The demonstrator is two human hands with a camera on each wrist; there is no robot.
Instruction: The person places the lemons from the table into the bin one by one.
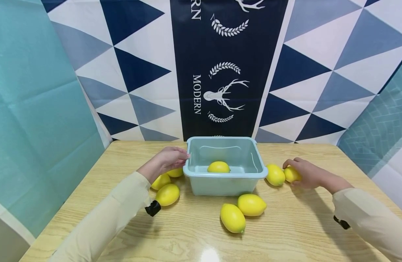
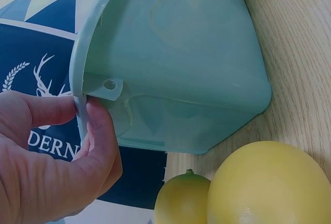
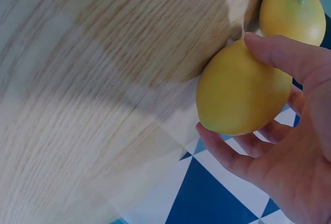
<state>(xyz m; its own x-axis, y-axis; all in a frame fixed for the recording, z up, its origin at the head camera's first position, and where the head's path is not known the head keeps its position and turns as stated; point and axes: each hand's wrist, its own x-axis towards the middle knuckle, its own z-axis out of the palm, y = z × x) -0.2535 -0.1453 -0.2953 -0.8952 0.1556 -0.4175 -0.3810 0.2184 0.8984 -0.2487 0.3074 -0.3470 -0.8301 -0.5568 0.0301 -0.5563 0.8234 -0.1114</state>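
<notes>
A pale blue plastic bin (image 1: 220,185) stands at the middle of the table's far side, with one lemon (image 1: 218,167) lying inside it. My left hand (image 1: 169,159) pinches the rim at the bin's left side; in the left wrist view, thumb and fingers (image 2: 101,141) close on the edge beside a small tab with a hole. To the right of the bin, my right hand (image 1: 308,175) holds a lemon (image 3: 243,92), thumb on one side and fingers around the other. Another lemon (image 1: 275,175) sits between that one and the bin.
Left of the bin, partly behind my left wrist, are several lemons (image 1: 168,194). Two lemons, a nearer one (image 1: 233,218) and a farther one (image 1: 251,205), lie in front of it. A patterned cloth (image 1: 148,72) hangs behind the wooden table (image 1: 194,233).
</notes>
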